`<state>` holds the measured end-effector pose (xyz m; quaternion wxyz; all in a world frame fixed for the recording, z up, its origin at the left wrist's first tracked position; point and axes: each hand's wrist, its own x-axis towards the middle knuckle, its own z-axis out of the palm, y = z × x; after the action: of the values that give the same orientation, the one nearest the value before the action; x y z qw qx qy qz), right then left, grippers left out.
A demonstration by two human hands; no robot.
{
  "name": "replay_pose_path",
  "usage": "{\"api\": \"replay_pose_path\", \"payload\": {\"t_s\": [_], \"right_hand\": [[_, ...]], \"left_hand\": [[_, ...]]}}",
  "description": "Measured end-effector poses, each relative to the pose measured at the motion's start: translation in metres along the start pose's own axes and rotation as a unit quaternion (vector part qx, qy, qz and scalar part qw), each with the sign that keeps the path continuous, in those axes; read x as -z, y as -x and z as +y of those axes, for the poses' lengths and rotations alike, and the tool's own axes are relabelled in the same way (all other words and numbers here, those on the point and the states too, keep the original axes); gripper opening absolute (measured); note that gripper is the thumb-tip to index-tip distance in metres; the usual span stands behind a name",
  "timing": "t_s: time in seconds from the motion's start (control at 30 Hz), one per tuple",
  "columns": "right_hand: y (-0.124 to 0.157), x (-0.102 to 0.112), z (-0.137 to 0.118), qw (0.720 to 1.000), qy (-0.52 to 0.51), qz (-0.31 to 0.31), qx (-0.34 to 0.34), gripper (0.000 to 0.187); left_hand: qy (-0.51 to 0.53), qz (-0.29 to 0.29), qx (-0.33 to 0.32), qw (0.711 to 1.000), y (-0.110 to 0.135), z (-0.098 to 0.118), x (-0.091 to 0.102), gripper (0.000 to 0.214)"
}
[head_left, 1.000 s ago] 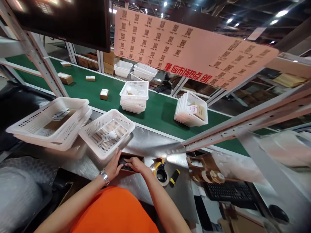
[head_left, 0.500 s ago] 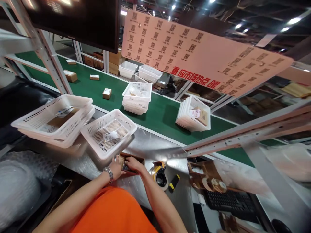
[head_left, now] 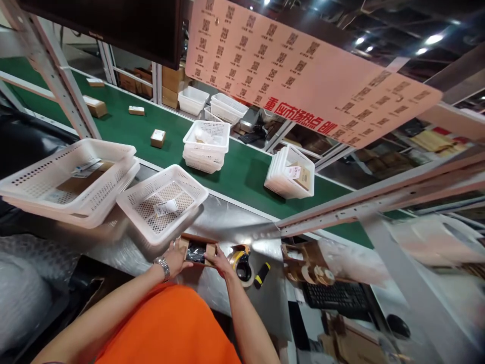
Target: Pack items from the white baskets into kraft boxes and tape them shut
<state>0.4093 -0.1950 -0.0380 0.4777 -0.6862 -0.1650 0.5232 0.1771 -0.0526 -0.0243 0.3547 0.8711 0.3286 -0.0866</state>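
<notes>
A small cardboard box (head_left: 199,238) with raised flaps sits on the metal table in front of me. Inside it lies something dark in shiny clear wrap (head_left: 196,251); its kind I cannot make out. My left hand (head_left: 175,259), below a metal wristwatch, grips the box's left end. At the right end, my right hand (head_left: 220,260) has its fingers closed round a flap. Just right of that hand stands a yellow and black tape dispenser (head_left: 242,266) with a roll of tape. Beside it lies a yellow and black utility knife (head_left: 262,275).
A white basket (head_left: 127,198) with a paper slip stands behind the box, and stacked baskets (head_left: 129,151) are at left. A green conveyor (head_left: 242,172) carries parcels and more baskets. A metal post (head_left: 379,202), keyboard (head_left: 337,298) and mouse (head_left: 398,326) are at right. Bubble wrap (head_left: 26,288) lies at left.
My right hand has come out of the box's middle and moved right to its end flap, uncovering the dark wrapped item. My left hand stays at the left end. The view has shifted slightly.
</notes>
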Motion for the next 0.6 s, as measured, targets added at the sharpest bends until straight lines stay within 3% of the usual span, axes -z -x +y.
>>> {"api": "replay_pose_path", "payload": {"t_s": [0.1, 0.23, 0.4, 0.47, 0.6], "right_hand": [[-0.008, -0.014, 0.0, 1.0, -0.001, -0.003, 0.004, 0.099], [0.006, 0.0, -0.002, 0.998, 0.013, -0.015, -0.051, 0.083], [0.023, -0.001, -0.008, 0.993, -0.019, -0.023, -0.11, 0.093], [0.022, -0.013, -0.01, 0.992, -0.029, 0.014, -0.125, 0.094], [0.019, -0.028, -0.007, 0.99, -0.016, 0.078, -0.117, 0.077]], "left_hand": [[0.014, 0.016, -0.006, 1.0, -0.004, 0.0, 0.005, 0.047], [0.075, 0.019, 0.068, 0.995, -0.015, -0.005, 0.002, 0.044], [0.152, 0.072, 0.118, 0.979, -0.022, -0.015, -0.016, 0.075], [0.169, 0.085, 0.123, 0.974, -0.023, -0.019, -0.024, 0.086], [0.192, 0.113, 0.117, 0.968, -0.024, -0.024, -0.032, 0.095]]}}
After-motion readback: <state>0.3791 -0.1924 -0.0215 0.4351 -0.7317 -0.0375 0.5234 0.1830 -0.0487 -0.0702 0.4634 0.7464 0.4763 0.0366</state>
